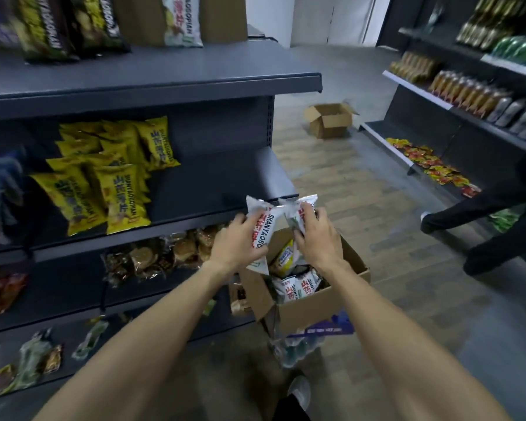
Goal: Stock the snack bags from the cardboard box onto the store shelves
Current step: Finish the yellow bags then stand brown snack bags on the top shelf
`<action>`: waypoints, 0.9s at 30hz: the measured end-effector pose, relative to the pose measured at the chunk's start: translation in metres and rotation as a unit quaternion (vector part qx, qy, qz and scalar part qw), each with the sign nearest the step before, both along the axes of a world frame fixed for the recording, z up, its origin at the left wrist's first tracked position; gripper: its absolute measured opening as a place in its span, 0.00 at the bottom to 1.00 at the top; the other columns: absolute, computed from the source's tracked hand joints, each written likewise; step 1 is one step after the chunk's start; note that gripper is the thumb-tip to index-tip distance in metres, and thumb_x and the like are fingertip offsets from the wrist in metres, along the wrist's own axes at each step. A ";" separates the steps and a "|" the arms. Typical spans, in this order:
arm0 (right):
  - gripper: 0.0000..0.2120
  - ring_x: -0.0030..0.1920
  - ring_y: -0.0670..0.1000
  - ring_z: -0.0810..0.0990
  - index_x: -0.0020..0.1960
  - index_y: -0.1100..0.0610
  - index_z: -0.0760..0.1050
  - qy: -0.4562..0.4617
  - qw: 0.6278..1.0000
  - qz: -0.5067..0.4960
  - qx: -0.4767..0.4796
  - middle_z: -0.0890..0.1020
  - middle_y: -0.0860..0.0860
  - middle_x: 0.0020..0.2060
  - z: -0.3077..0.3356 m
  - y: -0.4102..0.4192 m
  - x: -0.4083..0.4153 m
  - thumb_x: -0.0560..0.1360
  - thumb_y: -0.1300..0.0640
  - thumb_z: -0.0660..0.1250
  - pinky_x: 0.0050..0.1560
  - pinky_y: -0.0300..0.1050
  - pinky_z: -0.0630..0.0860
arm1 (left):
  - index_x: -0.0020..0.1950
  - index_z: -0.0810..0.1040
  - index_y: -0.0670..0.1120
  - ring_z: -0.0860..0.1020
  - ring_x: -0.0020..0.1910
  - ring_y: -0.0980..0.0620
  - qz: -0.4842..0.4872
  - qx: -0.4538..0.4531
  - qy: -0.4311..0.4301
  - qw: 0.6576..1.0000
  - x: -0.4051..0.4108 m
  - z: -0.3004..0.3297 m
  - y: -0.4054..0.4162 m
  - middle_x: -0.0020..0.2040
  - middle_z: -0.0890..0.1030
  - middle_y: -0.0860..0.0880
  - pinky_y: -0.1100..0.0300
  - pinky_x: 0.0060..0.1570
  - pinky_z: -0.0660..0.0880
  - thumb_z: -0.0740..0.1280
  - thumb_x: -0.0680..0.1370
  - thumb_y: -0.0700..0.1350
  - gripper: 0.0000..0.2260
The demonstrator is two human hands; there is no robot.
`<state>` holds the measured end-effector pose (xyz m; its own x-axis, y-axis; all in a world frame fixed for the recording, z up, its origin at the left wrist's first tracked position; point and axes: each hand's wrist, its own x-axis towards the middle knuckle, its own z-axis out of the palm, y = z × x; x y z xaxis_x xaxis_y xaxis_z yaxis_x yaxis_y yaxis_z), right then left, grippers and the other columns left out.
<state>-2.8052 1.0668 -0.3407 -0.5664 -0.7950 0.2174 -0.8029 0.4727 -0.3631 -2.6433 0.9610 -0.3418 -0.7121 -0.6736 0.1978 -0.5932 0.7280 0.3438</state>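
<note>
My left hand (239, 243) grips a white snack bag (263, 229) with red and black print, lifted above the open cardboard box (313, 308). My right hand (316, 235) holds a second white snack bag (298, 212) right beside it; the two bags touch at their tops. Inside the box lie more white bags (296, 285). Both bags hang just in front of the right end of the middle shelf (213, 180), where the board is bare next to a stack of yellow snack bags (104, 177).
The dark shelf unit fills the left: brown packaged pastries (164, 253) below, dark and white bags on top. A second open box (328, 118) stands on the floor further down the aisle. A person in black (504, 214) bends at the right-hand shelves.
</note>
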 end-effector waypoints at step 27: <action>0.17 0.42 0.59 0.78 0.63 0.53 0.64 0.122 0.948 0.073 -0.285 0.75 0.56 0.52 0.333 -0.173 0.041 0.78 0.48 0.64 0.39 0.46 0.70 | 0.71 0.64 0.51 0.77 0.40 0.45 0.182 -0.302 0.177 0.919 0.041 0.318 -0.167 0.54 0.73 0.46 0.57 0.33 0.68 0.68 0.70 0.62 0.33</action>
